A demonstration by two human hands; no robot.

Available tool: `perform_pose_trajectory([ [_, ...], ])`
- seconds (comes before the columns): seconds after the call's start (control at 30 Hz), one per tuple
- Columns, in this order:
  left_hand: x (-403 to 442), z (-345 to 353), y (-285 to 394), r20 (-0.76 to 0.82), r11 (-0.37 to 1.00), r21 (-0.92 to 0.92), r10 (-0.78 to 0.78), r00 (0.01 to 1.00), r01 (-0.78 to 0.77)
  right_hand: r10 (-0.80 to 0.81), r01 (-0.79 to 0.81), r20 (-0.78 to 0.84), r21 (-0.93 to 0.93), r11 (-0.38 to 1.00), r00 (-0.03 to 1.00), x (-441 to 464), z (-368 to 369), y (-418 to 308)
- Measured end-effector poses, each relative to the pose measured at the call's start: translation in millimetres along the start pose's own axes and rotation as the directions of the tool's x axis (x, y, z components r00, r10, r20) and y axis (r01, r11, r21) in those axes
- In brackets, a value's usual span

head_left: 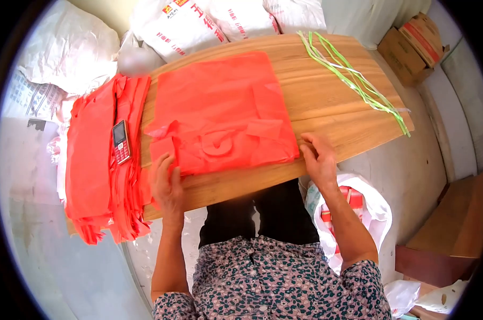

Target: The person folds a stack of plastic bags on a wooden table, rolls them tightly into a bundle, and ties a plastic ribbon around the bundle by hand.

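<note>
Piece of bright red, thin, cloth-like sheeting, roughly square: laid flat at the centre of the frame on a brown wood-grained table, with loose folds and a rounded ring shape along its lower edge.

Left hand: at the sheeting's lower left corner, fingers spread, slightly blurred. Right hand: beside the lower right corner, thumb and forefinger parted, other fingers loosely curled. Contact with the edge: cannot tell for either hand.

Step in hand, as judged: straightening the sheeting. Best handling: both lower corners drawn evenly outward, folds pressed flat with open palms, light pull only, since such thin material likely creases and slides easily.

Adjacent, left of frame: thick pile of red folded pieces, bearing a dark keypad phone; best not nudged. Upper right: bundle of green and white strips, well apart.
</note>
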State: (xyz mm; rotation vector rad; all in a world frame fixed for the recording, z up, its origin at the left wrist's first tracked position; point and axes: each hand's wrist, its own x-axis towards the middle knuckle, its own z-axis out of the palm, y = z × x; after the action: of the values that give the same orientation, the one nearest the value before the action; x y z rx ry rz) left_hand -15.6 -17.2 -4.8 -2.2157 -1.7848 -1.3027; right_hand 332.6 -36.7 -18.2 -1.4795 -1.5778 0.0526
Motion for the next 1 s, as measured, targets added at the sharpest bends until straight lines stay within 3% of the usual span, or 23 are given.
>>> perform_pose_trajectory([
  [0.1, -14, -17, -27, -0.147, 0.991, 0.089, -0.088, 0.985, 0.102, -0.059, 0.059, -0.001, -0.019, 0.998, 0.998, -8, 1, -15],
  [0.2, -23, -19, -49, -0.031, 0.899, -0.096, -0.433, 0.901, 0.428, -0.022, 0.022, -0.001, -0.037, 0.999, 1.000, -11, 3, -23],
  [0.27, -28, -17, -66, -0.041, 0.962, 0.001, -0.273, 0.961, 0.274, 0.028, -0.024, 0.042, -0.105, 0.994, 0.999, -16, 15, -23],
  [0.33, -21, -24, -56, 0.000, 0.946, -0.023, -0.324, 0.946, 0.324, 0.058, -0.058, -0.001, -0.063, 0.996, 0.998, -17, 21, -23],
  [0.43, -21, -22, -64, 0.022, 0.962, -0.036, -0.270, 0.963, 0.271, 0.127, -0.132, 0.051, 0.104, 0.986, 0.991, -17, 22, -29],
  [0.53, -22, -19, -56, -0.025, 0.948, -0.103, -0.305, 0.952, 0.301, 0.167, -0.173, 0.047, 0.181, 0.968, 0.985, -17, 22, -36],
  [0.57, -20, -19, -53, -0.035, 0.914, -0.162, -0.383, 0.923, 0.373, 0.165, -0.168, 0.032, 0.199, 0.965, 0.986, -19, 23, -31],
  [0.7, -15, -15, -52, -0.040, 0.900, -0.202, -0.402, 0.915, 0.387, 0.284, -0.286, 0.043, 0.238, 0.928, 0.958, -18, 23, -36],
  [0.77, -13, -13, -54, -0.039, 0.927, -0.181, -0.340, 0.940, 0.328, 0.203, -0.206, 0.035, 0.154, 0.966, 0.979, -17, 25, -29],
  [0.87, 3, -23, -44, 0.077, 0.948, 0.030, -0.317, 0.945, 0.315, 0.186, -0.190, 0.050, 0.108, 0.976, 0.981, -12, 25, -28],
  [0.97, 23, -26, -38, 0.258, 0.925, 0.145, -0.378, 0.889, 0.351, 0.180, -0.184, 0.051, 0.104, 0.977, 0.982, -11, 26, -27],
  [1.0, 26, -20, -45, 0.266, 0.906, 0.004, -0.409, 0.873, 0.423, 0.171, -0.175, 0.046, 0.103, 0.979, 0.984, -11, 26, -27],
])
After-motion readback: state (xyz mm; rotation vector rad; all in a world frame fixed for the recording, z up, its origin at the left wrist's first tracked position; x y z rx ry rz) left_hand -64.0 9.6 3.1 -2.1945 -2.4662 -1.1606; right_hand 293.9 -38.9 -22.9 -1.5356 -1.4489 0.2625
